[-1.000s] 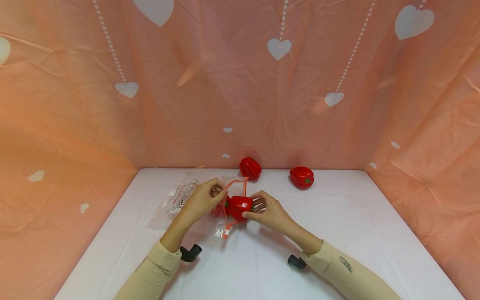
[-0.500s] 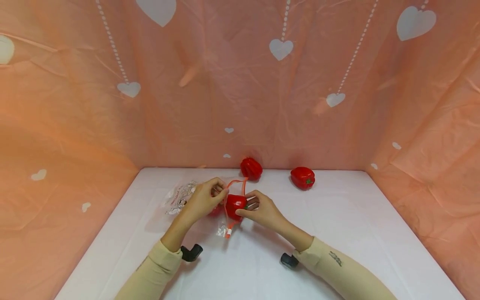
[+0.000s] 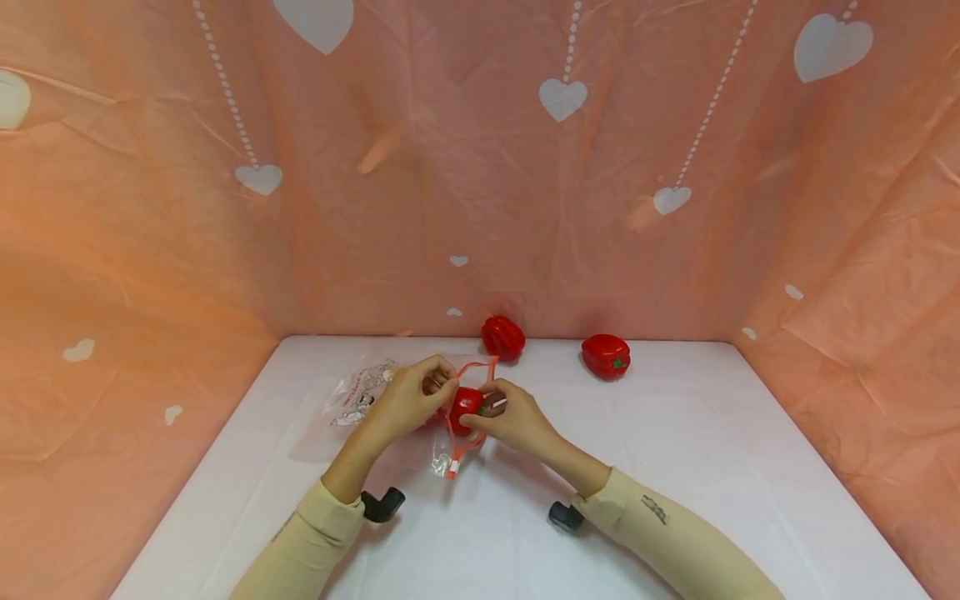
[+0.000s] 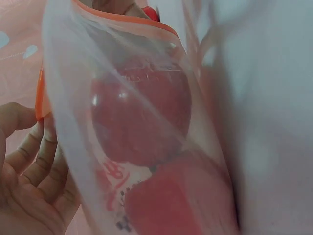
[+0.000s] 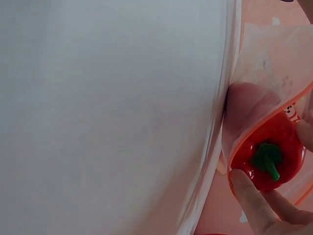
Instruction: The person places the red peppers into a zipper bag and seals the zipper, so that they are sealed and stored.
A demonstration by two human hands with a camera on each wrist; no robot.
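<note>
A clear zip bag (image 3: 358, 397) with an orange rim (image 3: 481, 363) lies on the white table (image 3: 675, 467). My left hand (image 3: 437, 386) pinches the rim and holds the mouth up. My right hand (image 3: 484, 413) grips a red pepper (image 3: 465, 402) that sits partway inside the mouth. In the right wrist view the pepper (image 5: 279, 142) shows its green stem (image 5: 266, 159), with my fingers (image 5: 252, 200) under it. In the left wrist view, red peppers (image 4: 142, 117) show through the bag's plastic, with my left fingers (image 4: 36, 161) beside the orange rim (image 4: 122, 22).
Two more red peppers lie near the back of the table, one (image 3: 502, 337) at the middle and one (image 3: 606, 356) further right. Pink sheeting with white hearts (image 3: 558, 96) walls in the table at the back and both sides.
My right hand has moved left with the pepper, carrying it deeper into the bag's mouth. My left hand has kept its hold on the rim.
</note>
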